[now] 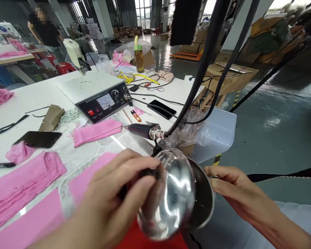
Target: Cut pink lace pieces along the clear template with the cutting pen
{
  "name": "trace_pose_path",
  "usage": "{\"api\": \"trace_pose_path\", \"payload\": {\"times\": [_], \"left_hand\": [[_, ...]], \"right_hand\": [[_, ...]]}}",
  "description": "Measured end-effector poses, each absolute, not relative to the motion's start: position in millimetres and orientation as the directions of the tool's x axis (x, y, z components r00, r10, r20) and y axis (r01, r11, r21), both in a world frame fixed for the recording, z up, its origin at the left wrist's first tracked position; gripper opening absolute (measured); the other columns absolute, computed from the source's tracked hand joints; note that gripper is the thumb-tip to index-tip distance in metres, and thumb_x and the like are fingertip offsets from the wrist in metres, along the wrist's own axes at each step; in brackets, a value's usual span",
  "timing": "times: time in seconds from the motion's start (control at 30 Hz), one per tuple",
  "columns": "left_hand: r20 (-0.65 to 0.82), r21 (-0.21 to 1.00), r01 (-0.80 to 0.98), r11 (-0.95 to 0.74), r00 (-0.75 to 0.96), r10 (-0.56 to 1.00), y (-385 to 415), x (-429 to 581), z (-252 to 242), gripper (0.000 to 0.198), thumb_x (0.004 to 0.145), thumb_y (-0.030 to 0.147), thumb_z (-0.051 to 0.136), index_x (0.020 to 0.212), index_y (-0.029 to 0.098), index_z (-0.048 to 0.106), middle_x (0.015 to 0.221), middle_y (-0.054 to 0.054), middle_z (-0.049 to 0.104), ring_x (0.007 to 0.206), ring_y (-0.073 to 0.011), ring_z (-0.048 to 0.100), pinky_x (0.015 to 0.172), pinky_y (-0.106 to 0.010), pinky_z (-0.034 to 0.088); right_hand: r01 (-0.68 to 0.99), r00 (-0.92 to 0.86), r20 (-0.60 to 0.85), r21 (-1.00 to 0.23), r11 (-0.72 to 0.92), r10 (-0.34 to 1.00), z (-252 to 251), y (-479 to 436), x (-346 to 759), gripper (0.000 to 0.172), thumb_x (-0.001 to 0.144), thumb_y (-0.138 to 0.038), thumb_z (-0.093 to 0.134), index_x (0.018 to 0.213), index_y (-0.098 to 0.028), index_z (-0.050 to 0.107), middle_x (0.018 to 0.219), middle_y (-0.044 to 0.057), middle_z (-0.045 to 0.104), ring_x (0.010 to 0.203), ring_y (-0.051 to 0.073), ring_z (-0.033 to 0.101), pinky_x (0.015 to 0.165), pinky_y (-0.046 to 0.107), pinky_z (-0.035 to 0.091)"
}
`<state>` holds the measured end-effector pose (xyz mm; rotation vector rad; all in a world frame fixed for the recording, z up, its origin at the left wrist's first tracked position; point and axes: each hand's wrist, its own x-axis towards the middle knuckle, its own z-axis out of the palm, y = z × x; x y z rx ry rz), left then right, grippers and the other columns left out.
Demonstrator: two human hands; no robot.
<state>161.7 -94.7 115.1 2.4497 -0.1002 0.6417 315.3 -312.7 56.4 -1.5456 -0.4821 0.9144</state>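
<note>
My left hand pinches the dark knob of a shiny metal lid. The lid is tilted, and it covers part of the opening of a metal cup. On the far side of the cup, my right hand grips it at the rim or handle; the hold is partly hidden by the fingers. Inside, the cup looks dark, and I cannot make out any contents. Just beyond the lid lies a black pen-shaped handpiece on a cable, at the table's corner.
A control box with a dial sits on the white table. Around it lie pink fabric strips, orange snips, two phones and a bottle. Thick black cables hang ahead. A person stands far left.
</note>
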Motion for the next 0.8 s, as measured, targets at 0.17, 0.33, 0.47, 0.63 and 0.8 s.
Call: {"api": "trace_pose_path", "payload": {"times": [0.17,0.33,0.47,0.63,0.8], "left_hand": [[0.457,0.258,-0.345,-0.902,0.866,-0.200,-119.5,189.5,115.5,0.022,0.102,0.017,0.039,0.109,0.017,0.059,0.092,-0.005,0.063,0.076,-0.0125,0.061,0.065,-0.023,0.051],[0.401,0.089,-0.432,-0.897,0.840,-0.365,-127.6,196.5,109.0,0.022,0.097,0.013,0.039,0.107,0.014,0.059,0.087,-0.005,0.061,0.072,-0.0159,0.057,0.061,-0.028,0.050],[0.383,0.093,-0.436,-0.895,0.845,-0.372,-129.8,198.8,101.1,0.021,0.095,0.014,0.046,0.113,0.014,0.057,0.091,-0.006,0.061,0.075,-0.0168,0.059,0.063,-0.028,0.053],[0.450,0.065,-0.366,-0.928,0.841,-0.300,-122.9,186.2,95.8,0.035,0.099,0.030,0.050,0.131,0.017,0.051,0.129,-0.014,0.058,0.108,-0.0218,0.063,0.085,-0.031,0.059],[0.411,0.049,-0.212,-0.976,0.895,-0.174,-83.4,132.8,68.3,0.032,0.102,0.031,0.044,0.128,0.025,0.060,0.135,-0.006,0.060,0.114,-0.0168,0.065,0.098,-0.023,0.054]], "right_hand": [[-0.252,0.602,-0.291,-0.953,-0.169,0.744,42.3,-317.2,312.5,0.053,0.069,-0.065,0.072,0.054,-0.019,0.050,0.056,-0.001,0.042,0.057,0.012,0.039,0.055,0.027,0.033],[-0.261,0.632,-0.256,-0.959,-0.110,0.731,38.4,-319.6,311.6,0.053,0.070,-0.064,0.071,0.055,-0.017,0.052,0.056,-0.001,0.044,0.056,0.011,0.037,0.055,0.026,0.031],[-0.271,0.652,-0.251,-0.958,-0.090,0.715,34.8,-319.5,310.8,0.053,0.070,-0.064,0.071,0.055,-0.017,0.054,0.056,0.000,0.047,0.057,0.011,0.038,0.054,0.025,0.031],[-0.349,0.759,-0.295,-0.937,-0.021,0.581,19.5,-325.3,319.9,0.058,0.061,-0.059,0.080,0.047,-0.017,0.044,0.051,-0.003,0.036,0.051,0.008,0.030,0.049,0.023,0.032],[-0.378,0.901,-0.347,-0.922,0.079,0.259,-10.9,-341.9,353.8,0.055,0.044,-0.048,0.089,0.044,-0.017,0.043,0.050,-0.005,0.038,0.050,0.007,0.038,0.050,0.025,0.048]]}}
